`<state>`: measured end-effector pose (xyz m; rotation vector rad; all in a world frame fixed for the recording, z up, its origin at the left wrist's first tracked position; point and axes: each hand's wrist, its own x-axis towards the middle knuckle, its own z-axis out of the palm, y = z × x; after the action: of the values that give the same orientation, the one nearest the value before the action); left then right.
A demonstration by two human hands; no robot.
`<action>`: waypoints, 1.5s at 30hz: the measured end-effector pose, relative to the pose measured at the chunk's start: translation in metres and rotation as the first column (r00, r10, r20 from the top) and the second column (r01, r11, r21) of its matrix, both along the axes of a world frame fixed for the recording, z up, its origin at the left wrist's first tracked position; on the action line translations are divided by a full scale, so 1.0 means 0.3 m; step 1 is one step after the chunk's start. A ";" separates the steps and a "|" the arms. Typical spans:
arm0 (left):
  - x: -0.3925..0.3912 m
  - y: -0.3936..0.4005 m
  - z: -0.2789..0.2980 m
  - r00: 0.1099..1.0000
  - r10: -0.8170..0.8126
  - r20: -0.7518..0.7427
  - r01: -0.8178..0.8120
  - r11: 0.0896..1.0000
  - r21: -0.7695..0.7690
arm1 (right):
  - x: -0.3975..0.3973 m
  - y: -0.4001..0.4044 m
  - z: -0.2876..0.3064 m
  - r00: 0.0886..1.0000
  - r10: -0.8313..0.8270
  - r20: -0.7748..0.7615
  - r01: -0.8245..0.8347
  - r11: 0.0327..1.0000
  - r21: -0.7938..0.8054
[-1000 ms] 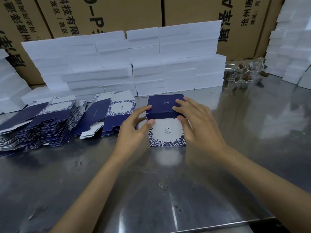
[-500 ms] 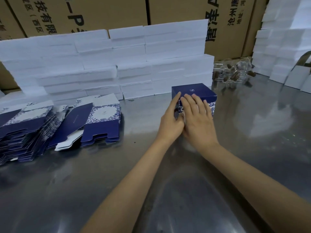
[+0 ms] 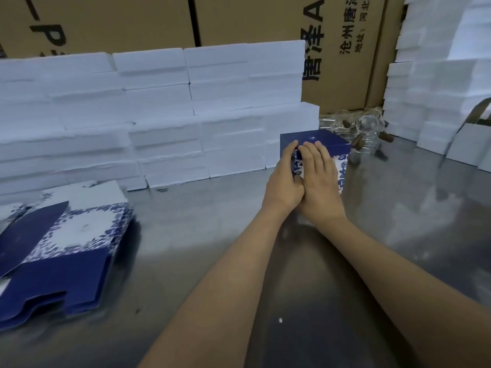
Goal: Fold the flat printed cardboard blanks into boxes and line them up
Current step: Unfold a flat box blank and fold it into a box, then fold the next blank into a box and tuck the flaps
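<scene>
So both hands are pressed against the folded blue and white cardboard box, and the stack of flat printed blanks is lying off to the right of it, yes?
Not quite. The head view shows both hands, left hand and right hand, pressed against the folded blue and white cardboard box, but the stack of flat printed blanks lies off to its left, not its right, on the metal table.

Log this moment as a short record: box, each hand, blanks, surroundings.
box: folded box upright on metal table, navy lid closed
left hand: fingers straight against the box's near side
right hand: flat on the box's near side, fingertips at the lid edge
blanks: flat stack at far left
behind: white foam blocks, brown cartons
right of box: clear glass items, blurred
</scene>
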<state>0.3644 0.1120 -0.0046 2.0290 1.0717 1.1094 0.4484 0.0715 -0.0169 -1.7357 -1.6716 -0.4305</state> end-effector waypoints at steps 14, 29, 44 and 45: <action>0.160 0.351 -0.136 0.979 0.143 0.144 -0.122 0.982 -0.146 | 0.149 0.333 -0.038 1.000 0.028 -0.002 -0.028 0.999 -0.036; 0.086 0.168 -0.144 0.974 0.171 0.150 -0.119 0.946 -0.302 | 0.140 0.197 -0.104 0.994 -0.009 0.109 0.021 0.994 -0.106; -0.450 -0.327 -0.095 0.945 0.304 0.117 -0.310 0.950 0.035 | -0.390 -0.250 -0.038 0.853 0.282 -0.439 -0.451 0.822 -0.348; -0.510 -0.341 -0.074 0.933 0.336 0.128 -0.349 0.931 0.104 | -0.440 -0.258 -0.030 0.835 0.296 -0.464 -0.474 0.815 -0.334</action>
<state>0.2114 0.0098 -0.0269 1.8919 1.3659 1.4794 0.3164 -0.0057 -0.0260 -1.5627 -1.8440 0.5037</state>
